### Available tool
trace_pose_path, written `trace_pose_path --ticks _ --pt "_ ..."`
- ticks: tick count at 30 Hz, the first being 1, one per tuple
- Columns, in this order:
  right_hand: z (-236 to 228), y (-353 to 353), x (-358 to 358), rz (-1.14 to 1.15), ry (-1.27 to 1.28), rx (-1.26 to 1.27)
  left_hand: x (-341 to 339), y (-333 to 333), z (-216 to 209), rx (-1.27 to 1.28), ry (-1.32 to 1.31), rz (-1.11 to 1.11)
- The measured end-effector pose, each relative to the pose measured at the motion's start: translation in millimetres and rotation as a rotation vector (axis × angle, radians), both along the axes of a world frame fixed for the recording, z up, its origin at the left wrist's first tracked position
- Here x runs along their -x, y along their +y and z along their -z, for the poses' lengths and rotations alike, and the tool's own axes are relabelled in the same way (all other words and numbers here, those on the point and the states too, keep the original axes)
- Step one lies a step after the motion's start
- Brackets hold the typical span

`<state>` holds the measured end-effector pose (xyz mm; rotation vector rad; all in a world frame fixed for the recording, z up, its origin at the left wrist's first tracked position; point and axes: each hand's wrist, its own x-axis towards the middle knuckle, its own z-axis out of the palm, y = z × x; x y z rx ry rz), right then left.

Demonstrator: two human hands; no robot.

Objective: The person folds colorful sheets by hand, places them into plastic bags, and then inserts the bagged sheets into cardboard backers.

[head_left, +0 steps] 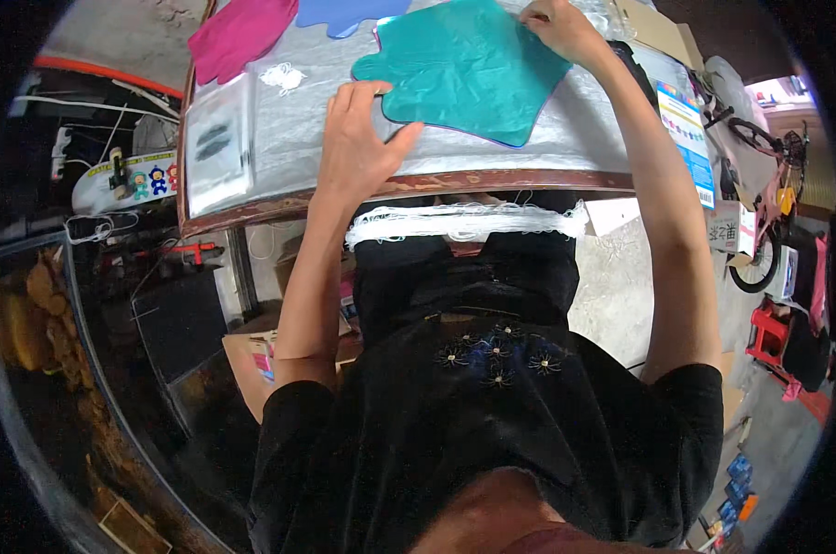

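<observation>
A flat, glossy teal foil shape with a lobed outline [464, 74], like an uninflated foil balloon, lies on the table. A thin purplish rim shows along its lower edge. My left hand [361, 138] rests at its left side, thumb spread from the fingers, fingertips by a lobe. At its upper right edge, the fingers of my right hand [566, 30] are bent and pinched together on the foil. Beyond my left hand lie a magenta foil shape [242, 39] and a blue one [349, 11], both cut off by the picture's top.
A small tangle of white string [282, 78] and a clear plastic bag [219, 143] lie on the left of the table [298, 198]. A white string hank [464, 223] stretches across my lap. At the right edge stands a colourful printed card [686, 138]; a bicycle [760, 166] is behind it.
</observation>
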<state>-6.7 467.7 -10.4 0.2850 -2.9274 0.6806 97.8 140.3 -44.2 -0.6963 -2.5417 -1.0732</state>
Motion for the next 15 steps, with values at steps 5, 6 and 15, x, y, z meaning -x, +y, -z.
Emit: trace_pose_path --ticks 5,6,15 --pt "-43 14 -47 0.014 -0.132 0.033 6 -6 -4 -0.054 0.001 0.026" --pt "-46 15 -59 -0.038 -0.069 -0.027 7 -10 -5 -0.065 -0.002 0.027" --pt "-36 10 -108 -0.499 0.212 -0.347 128 -23 1 0.265 0.086 -0.105"
